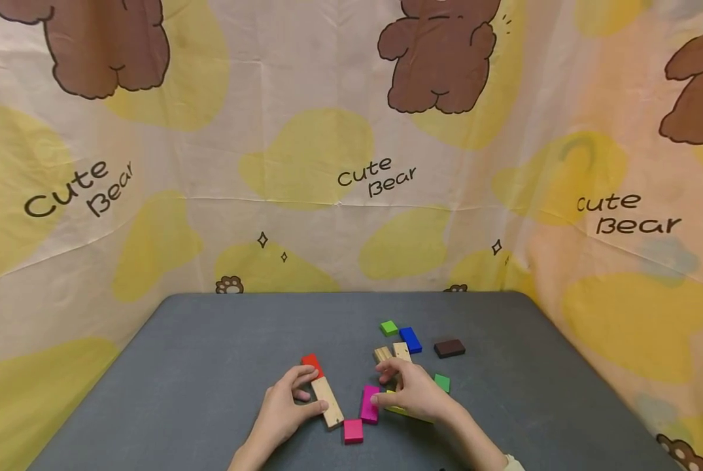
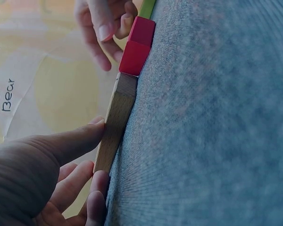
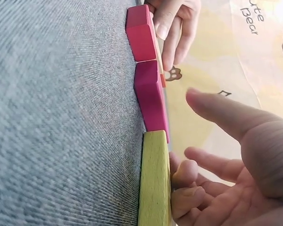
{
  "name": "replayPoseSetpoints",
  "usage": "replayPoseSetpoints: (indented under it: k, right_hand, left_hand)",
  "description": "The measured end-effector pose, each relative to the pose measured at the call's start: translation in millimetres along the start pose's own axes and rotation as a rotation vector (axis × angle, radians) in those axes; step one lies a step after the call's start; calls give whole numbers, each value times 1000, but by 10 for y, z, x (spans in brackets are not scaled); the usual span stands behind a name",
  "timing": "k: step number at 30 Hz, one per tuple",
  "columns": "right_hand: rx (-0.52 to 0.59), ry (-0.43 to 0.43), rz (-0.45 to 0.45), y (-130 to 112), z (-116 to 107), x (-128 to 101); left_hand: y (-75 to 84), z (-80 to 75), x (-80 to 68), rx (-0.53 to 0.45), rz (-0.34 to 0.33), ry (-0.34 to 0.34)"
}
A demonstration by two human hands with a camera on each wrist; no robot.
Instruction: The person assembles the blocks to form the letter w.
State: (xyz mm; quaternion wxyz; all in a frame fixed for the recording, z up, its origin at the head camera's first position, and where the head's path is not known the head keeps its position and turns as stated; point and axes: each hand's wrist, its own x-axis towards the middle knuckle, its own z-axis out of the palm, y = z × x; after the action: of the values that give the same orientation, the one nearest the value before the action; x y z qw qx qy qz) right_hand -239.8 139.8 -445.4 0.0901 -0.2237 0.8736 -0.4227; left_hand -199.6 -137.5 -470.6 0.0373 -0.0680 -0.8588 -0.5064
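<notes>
On a grey surface (image 1: 210, 366), the left hand (image 1: 283, 409) pinches a long plain wooden block (image 1: 327, 401) between thumb and fingers; a red block (image 1: 312, 364) lies at its far end. The right hand (image 1: 412, 391), fingers loosely spread, rests on a yellow-green block (image 3: 154, 179) beside 2 magenta blocks (image 1: 369, 403).

A long plain wooden rectangular block (image 1: 327, 401) lies flat on the grey table, near the front edge left of centre, slanting from far left to near right. A small red wooden block (image 1: 312, 364) touches its far end. Just to its right lies a magenta rectangular wooden block (image 1: 370, 403), flat, with a smaller pink-red square block (image 1: 353, 430) at its near end. A yellow-green flat wooden block (image 3: 154, 181) lies beside the magenta one's right end.
</notes>
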Motion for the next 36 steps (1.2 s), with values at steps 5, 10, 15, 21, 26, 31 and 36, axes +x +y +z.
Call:
replayPoseSetpoints:
  k: [5, 10, 15, 21, 26, 31, 36]
  right_hand:
    - [15, 64, -58, 36, -87, 55]
    - [-7, 142, -137, 127, -262, 199]
    - [-12, 131, -139, 280, -435, 362]
    - [16, 4, -140, 422, -533, 488]
    - [38, -86, -153, 473, -532, 531]
    - [35, -146, -131, 475, -516, 563]
    - [18, -148, -111, 478, -506, 594]
  left_hand:
    - [13, -7, 16, 5, -3, -8]
    - [10, -13, 29, -1, 6, -12]
    - [-16, 2, 31, 9, 6, -24]
    - [-41, 10, 20, 0, 5, -24]
    - [-40, 2, 14, -5, 12, -23]
    - [-39, -13, 10, -7, 16, -17]
    - [-35, -23, 1, -5, 18, -12]
